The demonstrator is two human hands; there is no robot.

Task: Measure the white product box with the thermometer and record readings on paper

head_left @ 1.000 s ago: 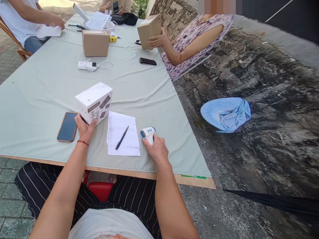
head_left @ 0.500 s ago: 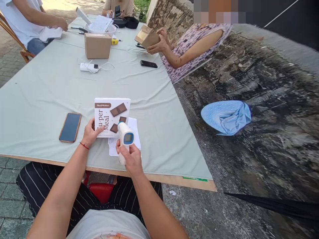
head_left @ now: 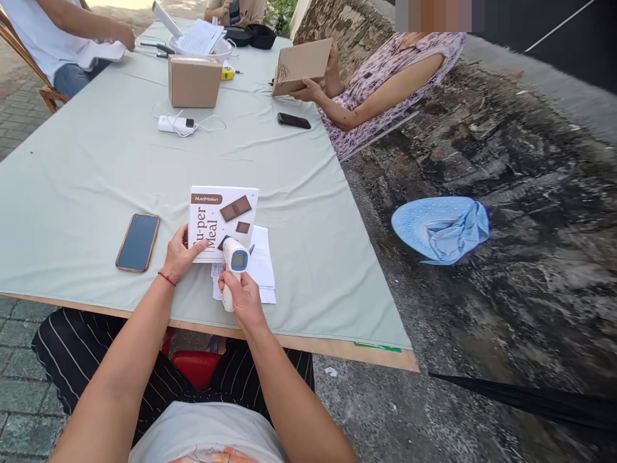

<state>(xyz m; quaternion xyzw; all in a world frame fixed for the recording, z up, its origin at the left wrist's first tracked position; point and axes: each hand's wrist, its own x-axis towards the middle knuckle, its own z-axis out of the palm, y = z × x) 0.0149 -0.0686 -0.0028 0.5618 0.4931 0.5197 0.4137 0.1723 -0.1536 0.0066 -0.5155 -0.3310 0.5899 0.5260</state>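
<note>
Left hand (head_left: 182, 253) grips the NutriMotion box (head_left: 226, 222), upright beside the papers (head_left: 264, 267); right hand (head_left: 247, 301) clasps the infrared thermometer (head_left: 236, 254), nose toward it. Advisable: box steady, nose square to the panel, fingertips clear.

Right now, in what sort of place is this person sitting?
Probably an outdoor yard or patio: paving bricks lie beside the cloth-covered table, rough stone on its other side, and green plants show beyond.

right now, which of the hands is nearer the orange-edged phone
Left. The left hand, holding the white box, is just right of the orange-edged phone; the right hand, gripping the thermometer gun, is farther right.
</note>
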